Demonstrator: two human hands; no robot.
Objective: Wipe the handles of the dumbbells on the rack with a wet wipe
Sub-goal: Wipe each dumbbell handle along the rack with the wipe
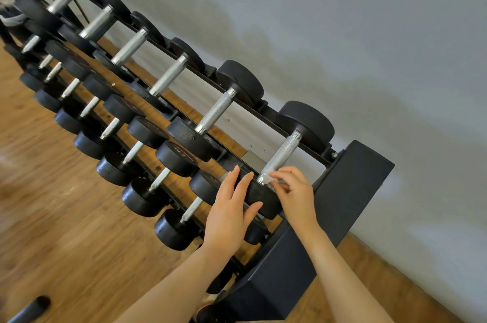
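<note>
A black tiered rack [350,191] holds rows of black dumbbells with knurled silver handles. The rightmost top-row dumbbell has its handle [283,154] running from a far head [307,122] down to a near head [263,197]. My right hand [295,191] pinches a small translucent wet wipe [268,175] against the lower end of that handle. My left hand [229,209] lies with straight fingers on the near head of the same dumbbell. The neighbouring top-row handle [214,111] is bare.
Lower tiers carry smaller dumbbells [142,196] in front of and below my hands. The rack's black end panel [276,278] stands at the right. A grey wall [369,32] is behind, with wooden floor [52,217] beneath. A dark cylinder [31,308] lies at bottom left.
</note>
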